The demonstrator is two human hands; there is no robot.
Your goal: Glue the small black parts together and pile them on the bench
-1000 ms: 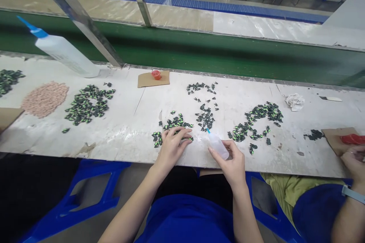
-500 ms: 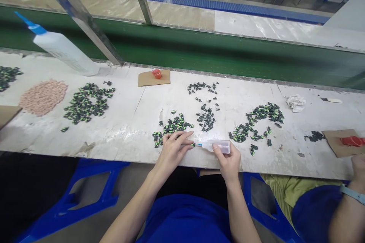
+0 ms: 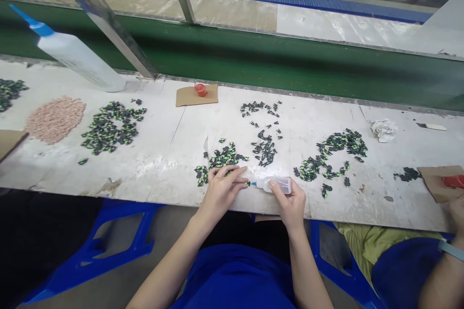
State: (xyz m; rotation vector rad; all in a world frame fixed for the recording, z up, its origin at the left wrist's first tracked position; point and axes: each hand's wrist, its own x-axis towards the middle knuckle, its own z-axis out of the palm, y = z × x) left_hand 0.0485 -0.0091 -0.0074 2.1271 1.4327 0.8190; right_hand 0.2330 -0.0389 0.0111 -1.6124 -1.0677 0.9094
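My right hand (image 3: pixel 293 200) is closed round a small clear squeeze bottle (image 3: pixel 277 185) lying nearly level, its thin blue nozzle pointing left. Just off that tip, my left hand (image 3: pixel 222 190) pinches a small black-and-green part (image 3: pixel 248 183) between its fingertips. Whether nozzle and part touch is too small to tell. Behind my left fingers spreads a pile of similar black-and-green parts (image 3: pixel 224 155), partly covered by the hand. Slim black pieces (image 3: pixel 266 149) lie loose beyond the bottle.
More black-and-green parts lie in piles at left (image 3: pixel 110 128) and right (image 3: pixel 340 144). A pink heap (image 3: pixel 56 119) and a large white bottle (image 3: pixel 81 60) stand left. A red cup (image 3: pixel 200 89) sits on cardboard at the back. A co-worker's hand (image 3: pixel 457 210) is at far right.
The view has shifted slightly. Both hands keep nearly the same pose, with the nozzle still at the pinched part. The co-worker's hand at right has moved a little lower.
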